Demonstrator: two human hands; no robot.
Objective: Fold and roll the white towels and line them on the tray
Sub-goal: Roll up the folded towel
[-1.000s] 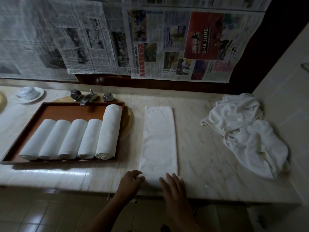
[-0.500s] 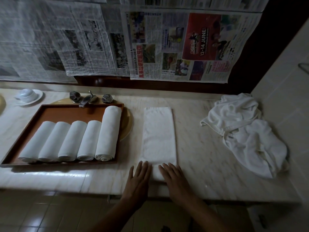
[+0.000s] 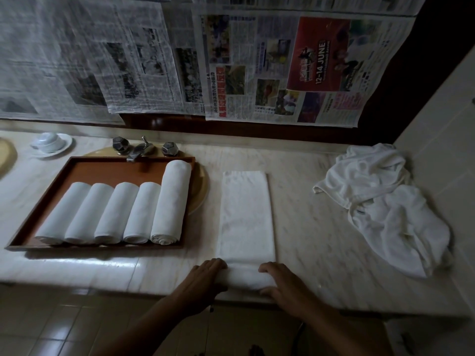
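Five rolled towels (image 3: 113,214); one folded towel (image 3: 245,214); maybe two crumpled towels (image 3: 380,206).

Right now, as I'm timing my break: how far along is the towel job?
Done: five rolled towels lie side by side in the tray. In hand: the left hand and right hand grip the rolled near end of a folded towel on the counter; most of it lies flat. Left: finish that roll, tray it, then fold and roll the heap of loose towels at the counter's right.

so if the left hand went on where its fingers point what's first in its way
The left hand grips the rolled end of the towel; straight on, it would likely meet the same towel's flat stretch first.
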